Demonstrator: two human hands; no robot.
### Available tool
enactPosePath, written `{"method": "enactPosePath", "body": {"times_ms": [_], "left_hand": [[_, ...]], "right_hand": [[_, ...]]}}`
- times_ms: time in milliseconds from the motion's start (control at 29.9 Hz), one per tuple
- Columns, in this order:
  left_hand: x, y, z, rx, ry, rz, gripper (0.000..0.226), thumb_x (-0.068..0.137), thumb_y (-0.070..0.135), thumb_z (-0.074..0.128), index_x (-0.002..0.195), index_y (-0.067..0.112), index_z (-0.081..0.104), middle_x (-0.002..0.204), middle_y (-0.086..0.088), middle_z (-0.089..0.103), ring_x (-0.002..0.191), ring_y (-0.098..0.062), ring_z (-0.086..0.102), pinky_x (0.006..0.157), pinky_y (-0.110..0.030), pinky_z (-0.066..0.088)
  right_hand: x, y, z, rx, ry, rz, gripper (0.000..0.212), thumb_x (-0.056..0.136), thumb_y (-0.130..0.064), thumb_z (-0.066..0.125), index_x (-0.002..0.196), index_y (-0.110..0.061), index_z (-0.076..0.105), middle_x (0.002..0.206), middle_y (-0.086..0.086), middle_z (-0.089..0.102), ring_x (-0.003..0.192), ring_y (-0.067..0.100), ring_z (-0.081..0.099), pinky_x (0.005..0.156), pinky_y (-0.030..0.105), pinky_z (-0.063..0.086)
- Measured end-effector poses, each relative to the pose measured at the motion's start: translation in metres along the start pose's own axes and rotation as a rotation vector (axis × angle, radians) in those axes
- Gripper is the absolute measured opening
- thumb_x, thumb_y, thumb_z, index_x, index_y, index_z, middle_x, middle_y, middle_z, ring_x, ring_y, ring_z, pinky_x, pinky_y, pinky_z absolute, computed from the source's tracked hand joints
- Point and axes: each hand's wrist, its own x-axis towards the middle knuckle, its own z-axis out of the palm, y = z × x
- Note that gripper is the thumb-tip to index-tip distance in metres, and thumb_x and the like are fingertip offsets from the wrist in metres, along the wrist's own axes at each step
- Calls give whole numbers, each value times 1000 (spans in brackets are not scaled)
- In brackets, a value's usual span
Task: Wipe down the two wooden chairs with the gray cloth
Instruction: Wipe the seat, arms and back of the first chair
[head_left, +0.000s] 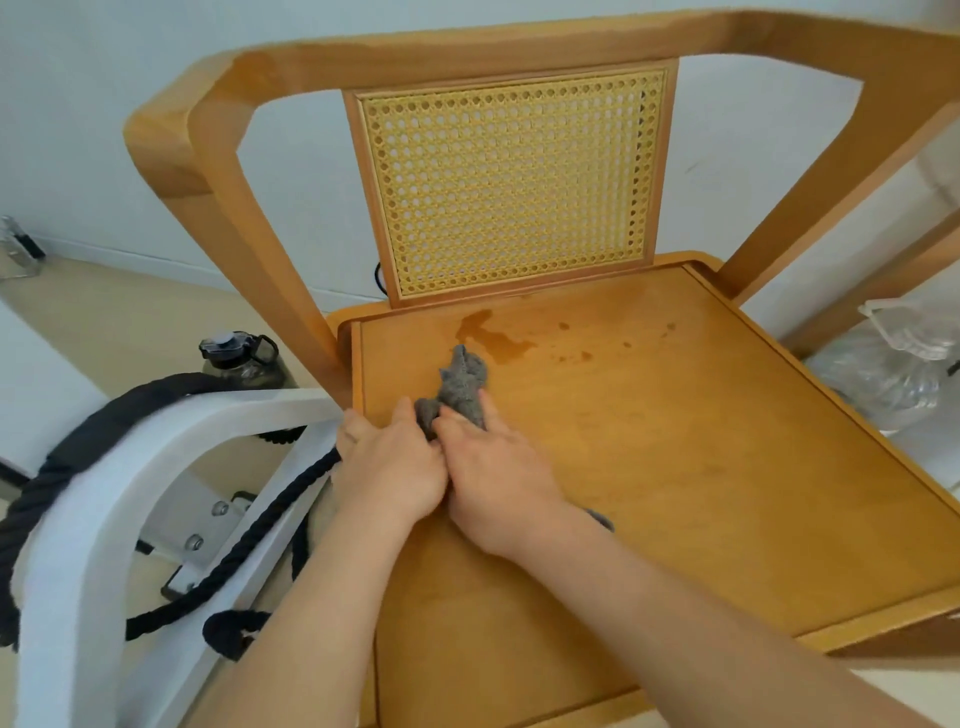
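A wooden chair (701, 441) with a woven cane back panel (511, 182) fills the view. Its seat carries a wet streak (493, 335) and small drops near the back. The gray cloth (462, 387) lies bunched on the seat's left rear part, just in front of the wet streak. My left hand (392, 467) and my right hand (498, 483) sit side by side at the seat's left edge, both gripping the near end of the cloth. A small gray bit of cloth shows behind my right wrist (600, 517).
A white chair frame (104, 478) wound with thick black rope (249, 525) stands close on the left. A dark water jug (241, 358) sits on the floor behind it. Clear plastic bags (893, 364) lie at the right, beside another wooden frame (883, 280).
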Motion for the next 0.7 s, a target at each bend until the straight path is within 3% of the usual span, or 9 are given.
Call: {"method": "enactPosePath", "body": {"times_ms": [67, 134, 234, 301, 401, 468, 535, 635, 702], "left_hand": [[-5, 2, -9, 113, 27, 178, 59, 93, 43, 37, 149, 29, 22, 156, -12, 16, 142, -33, 14, 113, -49, 24], [-12, 5, -13, 89, -54, 285, 58, 92, 41, 39, 148, 30, 26, 153, -6, 26, 139, -29, 22, 112, -45, 26], [-22, 15, -9, 133, -160, 319, 55, 94, 44, 38, 147, 35, 26, 156, -1, 20, 140, -28, 19, 112, -49, 27], [-23, 26, -6, 52, -119, 350, 53, 96, 48, 34, 146, 31, 28, 153, 0, 28, 138, -26, 26, 109, -49, 31], [-26, 43, 0, -274, -99, 392, 51, 95, 46, 43, 142, 26, 37, 140, -3, 49, 124, -26, 48, 101, -42, 41], [-31, 52, 1, -548, -140, 383, 42, 87, 42, 57, 127, 29, 50, 119, 0, 63, 104, -22, 61, 90, -43, 50], [-34, 54, -2, -772, -143, 354, 29, 81, 30, 68, 108, 34, 59, 100, 1, 69, 87, -21, 67, 82, -45, 55], [-34, 50, -17, -986, -197, 347, 30, 79, 4, 73, 95, 30, 69, 93, -5, 72, 86, -23, 70, 82, -42, 57], [-34, 43, -28, -1129, -231, 355, 28, 78, 0, 73, 95, 23, 74, 97, -5, 73, 93, -22, 70, 79, -35, 57]], "right_hand": [[1, 11, -7, -42, -1, -24, 43, 98, -26, 39, 141, -29, 32, 155, -8, 33, 149, 22, 12, 114, 44, 20], [-5, 41, -24, -128, 26, 63, 36, 96, -41, 39, 131, -37, 41, 142, -8, 50, 139, 20, 33, 111, 44, 25], [-24, 79, -58, -133, 26, 298, 24, 90, -51, 44, 103, -34, 56, 104, -5, 68, 109, 24, 55, 90, 39, 46], [-34, 79, -71, 236, 63, 331, 20, 93, -43, 51, 91, -29, 66, 91, -5, 72, 94, 22, 63, 84, 41, 52], [-38, 64, -74, 917, 170, 328, 15, 96, -10, 55, 106, -15, 66, 101, -1, 75, 101, 24, 66, 91, 46, 50], [-36, 58, -74, 1028, 246, 274, 35, 92, 4, 54, 116, -21, 57, 113, 3, 70, 98, 32, 66, 87, 53, 52], [-35, 61, -80, 984, 258, 242, 59, 86, 5, 59, 122, -41, 49, 121, 3, 59, 86, 30, 65, 78, 51, 55], [-37, 79, -100, 899, -76, 271, 67, 81, -14, 74, 124, -57, 47, 118, -3, 62, 89, 26, 61, 70, 40, 46], [-42, 87, -110, 835, -287, 261, 50, 76, -31, 78, 120, -45, 61, 108, -3, 70, 85, 19, 58, 68, 33, 35]]}}
